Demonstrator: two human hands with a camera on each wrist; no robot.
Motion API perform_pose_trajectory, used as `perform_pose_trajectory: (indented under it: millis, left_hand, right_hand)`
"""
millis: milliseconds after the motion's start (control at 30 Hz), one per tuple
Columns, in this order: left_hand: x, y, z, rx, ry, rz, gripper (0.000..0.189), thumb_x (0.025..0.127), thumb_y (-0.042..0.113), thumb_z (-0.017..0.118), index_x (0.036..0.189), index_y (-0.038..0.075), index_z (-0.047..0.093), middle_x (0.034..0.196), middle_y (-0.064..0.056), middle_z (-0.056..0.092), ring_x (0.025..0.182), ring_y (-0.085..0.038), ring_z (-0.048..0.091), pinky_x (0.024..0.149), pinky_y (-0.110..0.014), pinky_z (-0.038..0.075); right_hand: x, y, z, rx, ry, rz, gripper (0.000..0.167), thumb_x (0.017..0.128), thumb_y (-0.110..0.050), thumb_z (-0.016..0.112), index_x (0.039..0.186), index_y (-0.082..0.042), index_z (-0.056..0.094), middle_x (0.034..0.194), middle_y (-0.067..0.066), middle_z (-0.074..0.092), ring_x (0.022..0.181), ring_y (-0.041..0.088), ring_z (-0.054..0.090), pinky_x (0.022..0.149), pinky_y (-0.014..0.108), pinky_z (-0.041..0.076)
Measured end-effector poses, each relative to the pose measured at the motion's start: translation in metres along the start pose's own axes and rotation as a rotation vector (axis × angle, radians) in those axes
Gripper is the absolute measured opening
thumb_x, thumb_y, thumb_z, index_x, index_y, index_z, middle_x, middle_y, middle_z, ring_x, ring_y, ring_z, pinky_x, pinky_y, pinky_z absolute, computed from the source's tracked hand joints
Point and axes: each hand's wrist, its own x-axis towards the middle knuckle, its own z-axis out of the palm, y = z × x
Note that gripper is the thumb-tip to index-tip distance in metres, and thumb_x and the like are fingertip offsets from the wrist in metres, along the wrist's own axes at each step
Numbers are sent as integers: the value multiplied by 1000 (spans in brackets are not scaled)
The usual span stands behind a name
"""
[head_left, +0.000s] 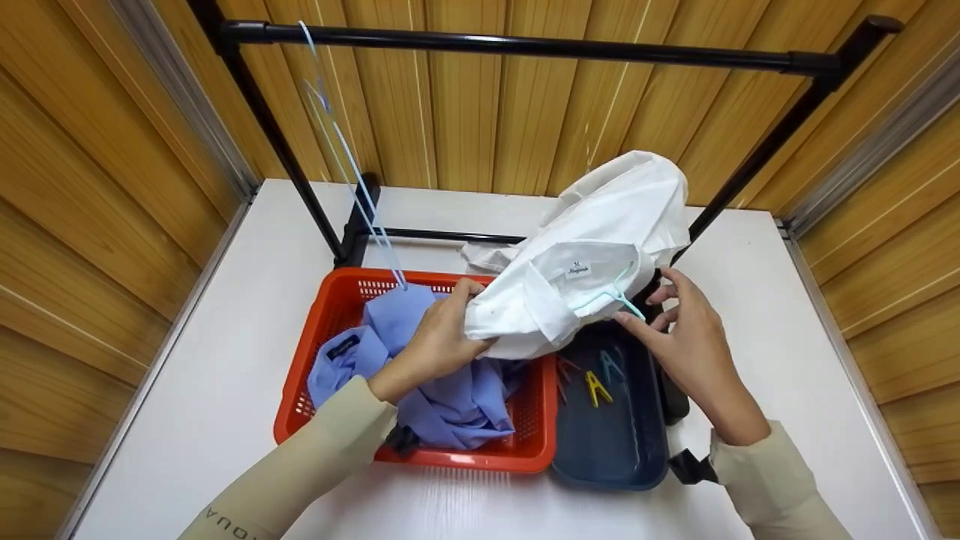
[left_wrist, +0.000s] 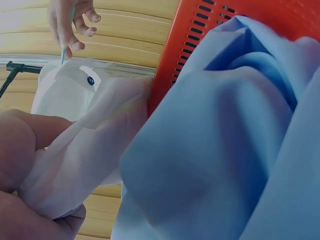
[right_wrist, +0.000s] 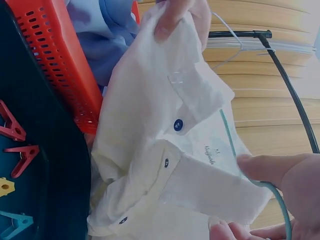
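A white collared shirt [head_left: 517,300] with dark buttons is held up over the baskets; its inner neck label shows. My left hand [head_left: 442,330] grips the shirt at one shoulder, thumb on top in the left wrist view. Pinched in my right hand [head_left: 686,337] is a light teal hanger [right_wrist: 282,202], at the shirt's collar opening. Part of the hanger runs inside the shirt and is hidden. Below my left hand, a blue shirt [head_left: 465,405] lies bunched in a red basket [head_left: 540,450], with a pale blue hanger [head_left: 360,176] leading up from its collar to the rack.
A black clothes rack [head_left: 525,46] spans the back, its uprights left and right. Beside the red basket stands a dark blue tray [head_left: 611,457] with a yellow clothespin [head_left: 598,388], a blue clothespin [head_left: 612,365] and red ones. Wood-panelled walls enclose the white table [head_left: 195,420].
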Motion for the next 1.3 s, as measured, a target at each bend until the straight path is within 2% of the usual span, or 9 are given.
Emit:
perform_pose_trajectory:
  millis: [100,233,367,533,700,900,1100,1300]
  left_hand:
    - [0,0,0,6,-1,28,53,79,2,86,119,3,50,107,-20,71,92,-39,67,79,-58,52]
    - [0,0,-2,-38,-19,41,54,79,-1,84,121,2,51,111,-20,71,95,-37,66,82,-56,53]
    - [1,0,-3,-75,-36,50,52,81,-3,83,122,1,51,112,-20,70,97,-37,66,85,-54,53]
    - [2,-3,-3,-103,-45,58,45,85,-5,79,120,0,52,112,-19,70,97,-36,66,86,-53,53]
    - [3,-3,-4,-99,-50,72,35,91,-6,72,119,0,52,110,-19,70,94,-35,67,84,-54,53]
    - [3,-6,-7,-86,-98,65,30,94,-5,69,118,2,53,109,-18,71,92,-33,66,83,-51,53]
    - [3,-14,-10,-75,-116,89,26,90,-10,64,113,1,58,107,-16,71,92,-32,65,85,-50,52]
    - [5,-16,-12,-102,-114,44,34,85,-15,60,116,0,60,111,-17,71,98,-34,64,90,-51,50]
  right_hand:
    - [0,3,2,2,23,-22,68,88,-8,85,145,7,51,107,15,62,76,22,64,69,23,45]
    - [1,5,4,7,69,-45,58,83,6,75,138,9,57,101,13,61,76,25,64,68,19,43]
    - [2,6,4,2,111,-55,57,79,9,70,135,9,60,96,11,58,77,25,64,70,19,42]
    - [5,10,0,-2,145,-69,59,79,10,69,137,8,58,91,7,51,74,17,56,70,18,39]
    - [7,14,-3,11,140,-76,66,79,11,68,143,7,53,91,6,48,73,13,50,69,18,36]
    - [10,17,-6,13,136,-88,62,80,13,68,141,8,56,89,6,46,73,12,48,69,20,35]
    - [11,27,-16,17,131,-71,61,81,13,70,141,8,58,89,6,48,72,7,48,69,16,36]
    - [10,35,-21,38,117,-77,61,81,15,72,139,8,59,88,7,49,71,5,48,67,13,37]
